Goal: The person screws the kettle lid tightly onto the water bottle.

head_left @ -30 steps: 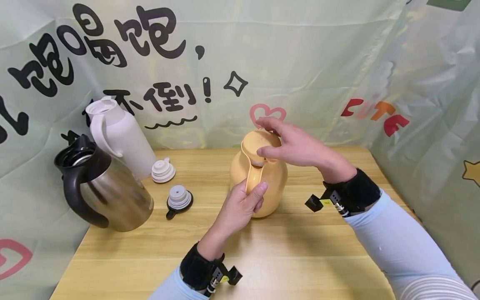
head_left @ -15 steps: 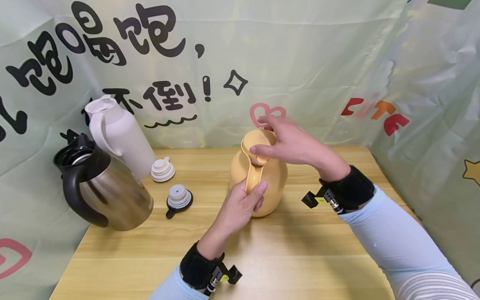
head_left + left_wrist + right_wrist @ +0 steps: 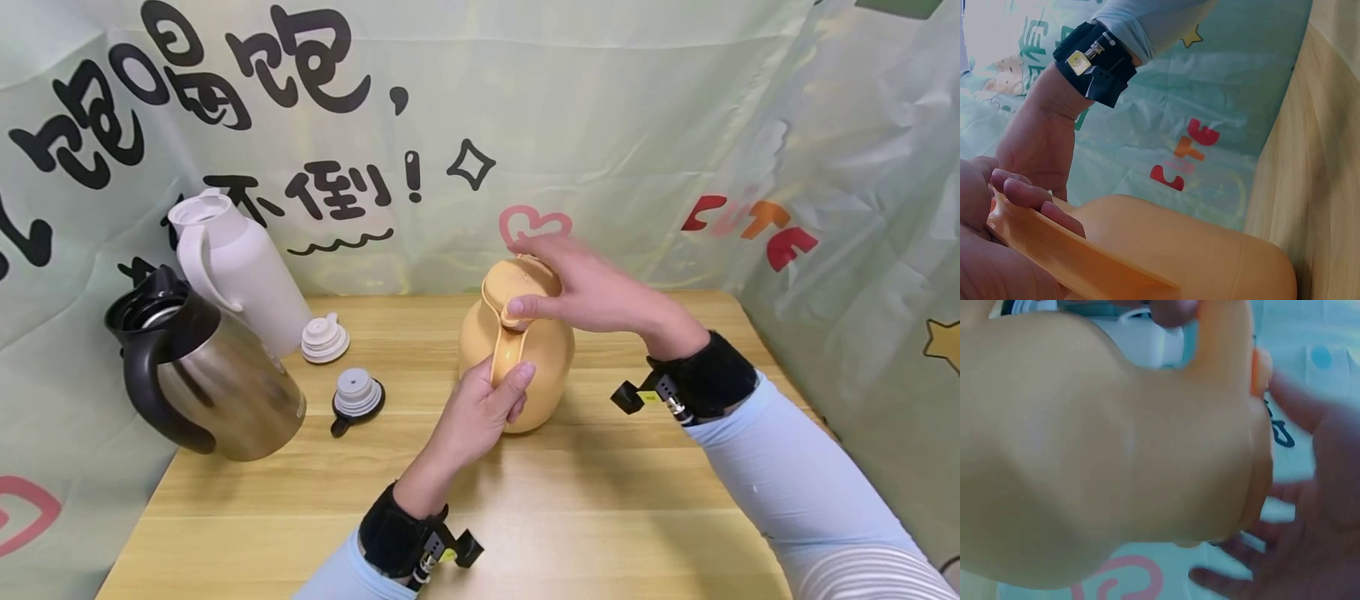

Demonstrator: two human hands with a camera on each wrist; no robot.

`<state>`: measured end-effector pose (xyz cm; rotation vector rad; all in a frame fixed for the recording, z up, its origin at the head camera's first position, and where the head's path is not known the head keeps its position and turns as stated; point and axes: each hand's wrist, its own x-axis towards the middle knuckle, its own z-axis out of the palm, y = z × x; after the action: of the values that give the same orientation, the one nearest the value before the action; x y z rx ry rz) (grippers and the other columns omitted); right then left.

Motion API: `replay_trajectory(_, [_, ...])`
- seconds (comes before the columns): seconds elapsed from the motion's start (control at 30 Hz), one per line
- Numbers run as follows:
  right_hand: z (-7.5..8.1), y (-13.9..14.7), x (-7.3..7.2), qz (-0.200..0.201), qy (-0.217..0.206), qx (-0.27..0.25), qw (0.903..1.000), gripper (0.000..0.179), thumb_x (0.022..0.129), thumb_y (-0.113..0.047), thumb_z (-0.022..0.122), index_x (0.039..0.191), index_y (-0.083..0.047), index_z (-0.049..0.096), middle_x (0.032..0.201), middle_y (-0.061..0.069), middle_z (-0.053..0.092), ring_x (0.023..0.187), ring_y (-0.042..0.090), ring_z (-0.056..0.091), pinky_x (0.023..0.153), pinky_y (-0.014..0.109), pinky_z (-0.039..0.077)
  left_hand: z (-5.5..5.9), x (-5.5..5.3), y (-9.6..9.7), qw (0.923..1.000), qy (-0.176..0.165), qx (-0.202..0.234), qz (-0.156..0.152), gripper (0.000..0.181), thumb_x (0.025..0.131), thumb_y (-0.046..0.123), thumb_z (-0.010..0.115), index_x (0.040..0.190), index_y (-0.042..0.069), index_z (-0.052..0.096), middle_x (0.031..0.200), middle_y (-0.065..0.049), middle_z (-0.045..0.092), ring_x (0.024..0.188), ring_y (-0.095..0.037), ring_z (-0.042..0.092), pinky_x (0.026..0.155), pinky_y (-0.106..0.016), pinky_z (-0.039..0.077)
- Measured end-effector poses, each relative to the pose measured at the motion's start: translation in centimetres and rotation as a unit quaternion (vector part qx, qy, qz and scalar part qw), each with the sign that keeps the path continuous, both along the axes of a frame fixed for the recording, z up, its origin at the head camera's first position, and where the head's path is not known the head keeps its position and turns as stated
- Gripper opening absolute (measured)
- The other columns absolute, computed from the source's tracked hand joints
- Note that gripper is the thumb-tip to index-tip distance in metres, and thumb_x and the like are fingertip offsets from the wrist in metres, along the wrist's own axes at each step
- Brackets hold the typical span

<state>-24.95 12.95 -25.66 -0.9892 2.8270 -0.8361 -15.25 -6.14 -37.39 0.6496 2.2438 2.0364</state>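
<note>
Pale cloth [image 3: 615,125] is hanging behind the yellow jug [image 3: 553,375]; the left hand [image 3: 477,410] is gripping the jug's handle [image 3: 507,353], the right hand [image 3: 588,285] is holding its lid [image 3: 517,279].

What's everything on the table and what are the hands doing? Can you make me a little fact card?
Left grip: curled round the handle of the yellow jug
Right grip: spread over that jug's lid; can't tell if it's pinching
Yellow jug: upright on the wooden table, lid on top
White jug: top open, behind the steel jug
Steel jug: black top and handle, top open
Stoppers: one white, one grey with a black rim, both lying on the table
</note>
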Motion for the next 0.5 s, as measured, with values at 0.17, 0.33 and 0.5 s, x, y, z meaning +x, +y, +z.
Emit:
replay_trajectory(0.17, [0.5, 0.9, 0.1, 0.062, -0.067, -0.022, 0.9955, 0.081, 0.097, -0.03, 0.075, 0.165, -0.025, 0.033, 0.168, 0.0, 0.038, 0.154, 0.024, 0.035, 0.124, 0.056, 0.03, 0.0, 0.0, 0.0, 1.0, -0.002, 0.001, 0.0, 0.036, 0.112, 0.034, 0.053, 0.087, 0.009, 0.054, 0.065, -0.004, 0.05, 0.057, -0.013, 0.045, 0.058, -0.024, 0.038])
replay_trajectory(0.33, [0.6, 1.6, -0.3, 0.064, -0.088, -0.029, 0.9936, 0.08, 0.098, -0.021, 0.072, 0.167, -0.022, 0.03, 0.17, 0.0, 0.036, 0.158, 0.023, 0.03, 0.127, 0.057, 0.025, -0.1, -0.1, 0.0, 1.0, 0.0, 0.003, -0.001, 0.037, 0.112, 0.034, 0.053, 0.086, 0.008, 0.054, 0.065, -0.003, 0.05, 0.058, -0.013, 0.046, 0.058, -0.024, 0.038])
replay_trajectory(0.5, [0.0, 1.8, -0.5, 0.038, -0.062, -0.033, 0.9968, 0.081, 0.096, -0.03, 0.078, 0.165, -0.025, 0.035, 0.164, -0.001, 0.044, 0.154, 0.019, 0.037, 0.125, 0.054, 0.029, 0.0, 0.0, -0.1, 1.0, -0.005, 0.006, -0.001, 0.038, 0.111, 0.035, 0.054, 0.086, 0.008, 0.054, 0.065, -0.003, 0.051, 0.058, -0.013, 0.046, 0.058, -0.024, 0.039])
